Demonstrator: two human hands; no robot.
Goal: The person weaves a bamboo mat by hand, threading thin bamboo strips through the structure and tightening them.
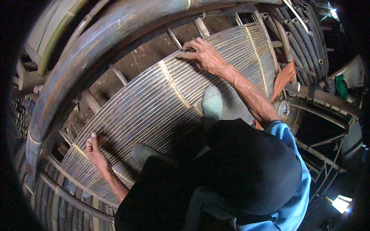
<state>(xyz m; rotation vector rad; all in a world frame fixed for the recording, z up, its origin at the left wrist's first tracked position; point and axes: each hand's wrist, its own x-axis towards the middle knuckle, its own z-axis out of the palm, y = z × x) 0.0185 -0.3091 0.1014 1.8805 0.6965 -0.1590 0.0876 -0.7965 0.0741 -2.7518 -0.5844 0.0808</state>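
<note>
Under me lies a wide panel (150,90) of thin, pale bamboo slats in close parallel rows, bound across by light bands and thin reddish cords. My right hand (206,57) is at its far edge, fingers bent and drawn together over the outermost slats. Whatever those fingertips hold is too small to make out. Near the panel's left end, my left hand (96,152) is closed with the thumb up, close to the outer slats and a pale cross band (80,150). What it pinches, if anything, is hidden. My feet, in pale socks (212,103), rest on the panel.
A thick bamboo pole (77,57) arches along the far and left sides. Bundled bamboo poles (302,38) stand at the far right, near an orange-brown bunch of strands (284,80). A round metal part (284,109) sits by my right elbow. More poles (69,196) lie at lower left.
</note>
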